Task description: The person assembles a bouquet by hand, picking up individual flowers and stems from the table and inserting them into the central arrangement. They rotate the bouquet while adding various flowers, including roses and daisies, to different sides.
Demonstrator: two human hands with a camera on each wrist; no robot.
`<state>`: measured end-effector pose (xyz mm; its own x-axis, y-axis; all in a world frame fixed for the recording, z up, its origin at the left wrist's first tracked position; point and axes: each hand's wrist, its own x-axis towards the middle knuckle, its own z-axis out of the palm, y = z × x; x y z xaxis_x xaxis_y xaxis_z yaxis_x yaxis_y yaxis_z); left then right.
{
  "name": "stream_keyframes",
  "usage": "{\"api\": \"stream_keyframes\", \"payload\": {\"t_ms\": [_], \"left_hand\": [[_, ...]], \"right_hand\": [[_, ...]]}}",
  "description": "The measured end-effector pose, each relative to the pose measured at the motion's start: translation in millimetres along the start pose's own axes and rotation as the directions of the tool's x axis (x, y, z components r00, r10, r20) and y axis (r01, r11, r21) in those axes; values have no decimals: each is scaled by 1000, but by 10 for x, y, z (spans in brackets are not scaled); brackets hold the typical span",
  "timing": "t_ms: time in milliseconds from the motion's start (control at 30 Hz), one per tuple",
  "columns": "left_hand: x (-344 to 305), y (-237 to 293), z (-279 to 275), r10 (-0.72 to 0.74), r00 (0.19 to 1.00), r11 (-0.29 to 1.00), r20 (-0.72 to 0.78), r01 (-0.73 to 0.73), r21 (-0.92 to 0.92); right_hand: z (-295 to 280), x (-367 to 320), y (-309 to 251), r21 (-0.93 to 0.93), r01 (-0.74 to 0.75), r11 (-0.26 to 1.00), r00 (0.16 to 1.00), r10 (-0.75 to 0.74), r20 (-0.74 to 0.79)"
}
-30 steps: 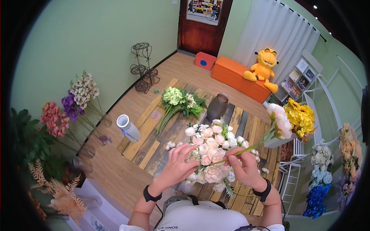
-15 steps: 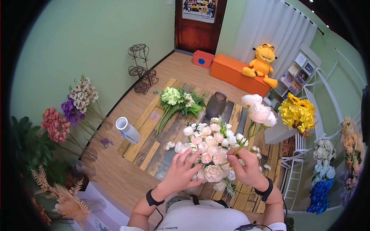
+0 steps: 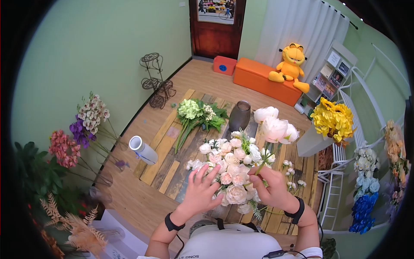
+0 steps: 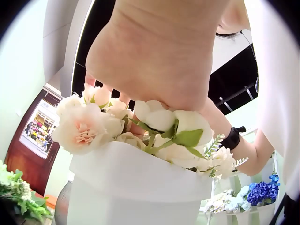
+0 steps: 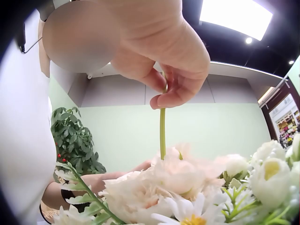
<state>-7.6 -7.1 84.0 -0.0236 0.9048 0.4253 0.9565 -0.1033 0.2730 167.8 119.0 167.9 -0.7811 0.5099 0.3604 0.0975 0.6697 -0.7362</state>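
A: What is the right hand [image 3: 272,190] holding?

B: A green stem [image 5: 162,133], pinched between thumb and fingers. It carries large pale pink flowers [image 3: 276,129], which rise over the far right side of the bouquet [image 3: 235,168].

A: Where does the stem go lower down?

B: In the right wrist view it runs straight down and disappears among the blooms. I can't see its end.

A: And the left hand [image 3: 200,192]?

B: Its fingers are spread apart, close over the bouquet's near left edge. Whether they press on the blooms, I can't tell.

A: What is the bouquet in?

B: A white pot [image 4: 136,192]; the left wrist view shows its rim just under the flowers.

A: What else is on the table [image 3: 169,179]?

B: A green bunch [image 3: 194,113] lies toward the far side, with a dark vase [image 3: 239,117] upright to its right. A tall white vase [image 3: 144,152] stands at the left edge, and yellow flowers [image 3: 332,118] stand in a pale container [image 3: 312,146] on the right.
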Motion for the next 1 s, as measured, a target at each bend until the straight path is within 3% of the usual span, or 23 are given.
{"api": "stream_keyframes", "payload": {"t_ms": [267,367,433,467,567,633,700,767,833,1000], "left_hand": [[21,-29,-84,-7,995,998,96,1,55],[15,-28,-66,-1,996,995,91,-8,101],[15,-34,-59,9,997,992,79,-19,126],[11,-35,-55,9,997,992,79,-19,126],[-4,-36,-47,26,998,987,52,-34,160],[-14,-50,-51,38,999,988,4,-39,151],[-55,-76,-34,40,999,991,-32,-36,132],[-105,-98,10,39,997,993,-67,-32,110],[-138,-117,58,-5,984,999,-180,-3,-43],[-119,-112,65,-184,967,966,-177,144,-217]], "right_hand": [[43,-48,95,111,20,994,994,-7,-110],[24,-84,63,277,0,961,979,56,-195],[47,-85,40,468,146,871,951,7,-310],[67,-73,12,468,146,871,951,7,-310],[146,-27,-29,470,100,877,969,22,-247],[213,6,51,227,92,969,993,-72,-95],[226,49,49,164,135,977,990,-126,-67],[248,54,66,91,38,995,997,-43,59],[276,60,110,114,9,993,996,-19,91],[317,82,195,46,-107,993,961,92,259]]}}
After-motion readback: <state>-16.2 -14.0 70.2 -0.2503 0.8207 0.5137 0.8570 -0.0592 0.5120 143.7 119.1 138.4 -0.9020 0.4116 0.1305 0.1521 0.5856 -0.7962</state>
